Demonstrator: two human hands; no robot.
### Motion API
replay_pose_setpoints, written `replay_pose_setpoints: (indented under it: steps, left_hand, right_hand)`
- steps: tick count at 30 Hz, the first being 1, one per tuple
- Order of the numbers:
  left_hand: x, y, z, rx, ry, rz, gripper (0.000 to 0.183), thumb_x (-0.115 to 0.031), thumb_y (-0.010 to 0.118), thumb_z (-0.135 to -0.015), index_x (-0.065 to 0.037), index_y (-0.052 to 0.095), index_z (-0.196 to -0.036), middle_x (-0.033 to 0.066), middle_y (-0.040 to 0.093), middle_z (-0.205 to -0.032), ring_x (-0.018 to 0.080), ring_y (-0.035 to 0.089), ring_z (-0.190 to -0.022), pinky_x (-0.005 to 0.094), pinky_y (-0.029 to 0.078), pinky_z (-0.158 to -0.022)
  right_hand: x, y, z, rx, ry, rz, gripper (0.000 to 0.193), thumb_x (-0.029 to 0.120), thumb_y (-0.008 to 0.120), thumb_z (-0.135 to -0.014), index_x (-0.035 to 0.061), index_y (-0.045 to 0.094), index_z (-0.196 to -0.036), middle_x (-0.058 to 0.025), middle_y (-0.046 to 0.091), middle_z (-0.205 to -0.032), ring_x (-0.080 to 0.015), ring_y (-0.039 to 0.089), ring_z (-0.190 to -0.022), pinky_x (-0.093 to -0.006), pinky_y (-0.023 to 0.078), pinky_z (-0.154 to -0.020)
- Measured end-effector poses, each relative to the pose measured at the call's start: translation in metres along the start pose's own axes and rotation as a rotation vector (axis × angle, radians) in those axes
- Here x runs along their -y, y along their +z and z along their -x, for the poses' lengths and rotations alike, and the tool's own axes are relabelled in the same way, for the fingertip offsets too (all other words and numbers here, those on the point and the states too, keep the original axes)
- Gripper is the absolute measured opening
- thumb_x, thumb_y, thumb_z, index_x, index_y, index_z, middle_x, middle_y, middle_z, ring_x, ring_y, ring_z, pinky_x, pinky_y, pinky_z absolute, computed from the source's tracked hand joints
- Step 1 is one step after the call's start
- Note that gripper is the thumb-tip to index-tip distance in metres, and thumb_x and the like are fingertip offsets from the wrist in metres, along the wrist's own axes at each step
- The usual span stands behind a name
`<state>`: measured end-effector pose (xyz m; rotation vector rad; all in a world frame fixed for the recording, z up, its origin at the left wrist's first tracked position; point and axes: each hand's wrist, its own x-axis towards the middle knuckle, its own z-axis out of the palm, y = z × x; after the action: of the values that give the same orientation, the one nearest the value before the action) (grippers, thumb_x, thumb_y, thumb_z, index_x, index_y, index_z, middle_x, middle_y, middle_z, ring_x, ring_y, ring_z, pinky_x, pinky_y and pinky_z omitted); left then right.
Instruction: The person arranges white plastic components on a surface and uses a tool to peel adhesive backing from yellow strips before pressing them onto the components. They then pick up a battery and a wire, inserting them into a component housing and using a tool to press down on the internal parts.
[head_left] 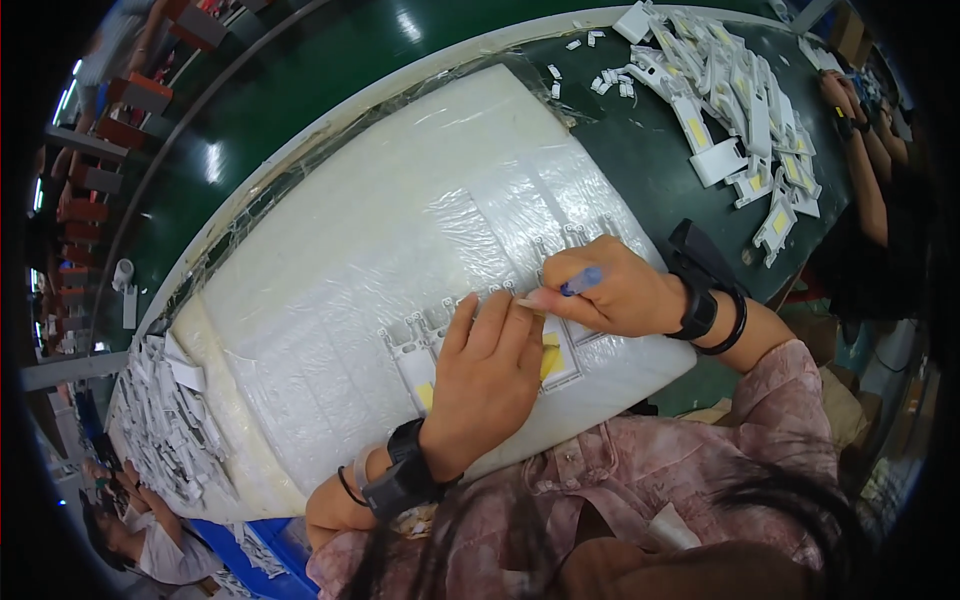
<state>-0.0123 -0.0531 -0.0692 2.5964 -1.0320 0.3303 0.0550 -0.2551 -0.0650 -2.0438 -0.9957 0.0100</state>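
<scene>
A row of flat white plastic pieces (409,347) with yellow patches lies on a pad wrapped in clear plastic. My left hand (490,365) rests over the middle of the row, fingers stretched out and pressing down. Beside it, my right hand (620,290) is closed in a fist around a slim tool with a translucent blue end (583,281). The tool's other end is hidden by my fingers, so its exact kind cannot be made out. My right thumb points at the left fingertips, close to the upper edge of the pieces.
The thick wrapped pad (330,270) covers much of the green table (640,160). A heap of white plastic parts (745,105) lies at the far right, with several small white bits (605,82) near it. Another pile (170,430) is at the left, above a blue bin (235,545). Other people sit nearby.
</scene>
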Motion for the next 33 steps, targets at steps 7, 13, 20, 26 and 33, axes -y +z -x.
replay_pose_setpoints:
  steps: [7,13,20,26,33]
  left_hand:
    - [0.002,-0.003,-0.001,0.036,-0.002,0.014,0.040,-0.013,0.059,-0.080,0.005,0.064,-0.116,0.0163,0.058,-0.121,0.0312,0.053,-0.118,0.0497,0.042,-0.105]
    - [0.001,-0.007,-0.001,0.075,-0.003,-0.003,0.040,-0.013,0.059,-0.081,0.004,0.063,-0.117,0.0157,0.058,-0.123,0.0302,0.053,-0.118,0.0494,0.041,-0.105]
    - [0.001,-0.006,-0.001,0.064,0.000,-0.001,0.040,-0.014,0.059,-0.081,0.004,0.063,-0.116,0.0157,0.057,-0.123,0.0303,0.053,-0.117,0.0495,0.041,-0.105]
    - [0.001,-0.007,-0.001,0.069,0.005,-0.005,0.039,-0.013,0.059,-0.082,0.005,0.063,-0.116,0.0157,0.057,-0.123,0.0303,0.053,-0.117,0.0498,0.042,-0.104]
    - [0.001,-0.005,-0.001,0.077,0.003,0.008,0.039,-0.013,0.059,-0.082,0.005,0.063,-0.117,0.0156,0.057,-0.123,0.0302,0.053,-0.118,0.0498,0.041,-0.105]
  right_hand:
    - [-0.011,0.002,0.004,-0.095,-0.007,-0.087,0.016,0.016,0.066,-0.095,0.0044,0.061,-0.086,-0.0106,0.058,-0.071,-0.0292,0.056,-0.057,-0.0362,0.042,-0.053]
    - [-0.002,-0.007,0.003,-0.112,0.090,-0.180,0.022,0.024,0.064,-0.096,0.0043,0.062,-0.087,-0.0136,0.061,-0.068,-0.0339,0.060,-0.059,-0.0377,0.045,-0.054]
    - [-0.008,-0.004,0.002,-0.047,0.042,-0.081,0.018,0.018,0.062,-0.097,0.0045,0.060,-0.086,-0.0092,0.057,-0.070,-0.0262,0.055,-0.060,-0.0350,0.042,-0.057]
    - [-0.008,-0.005,0.002,-0.046,0.069,-0.110,0.018,0.019,0.062,-0.097,0.0050,0.059,-0.086,-0.0081,0.057,-0.066,-0.0261,0.055,-0.058,-0.0352,0.042,-0.056]
    - [-0.009,-0.005,0.002,-0.045,0.105,-0.140,0.023,0.026,0.062,-0.098,0.0055,0.061,-0.088,-0.0135,0.060,-0.070,-0.0348,0.060,-0.061,-0.0393,0.045,-0.055]
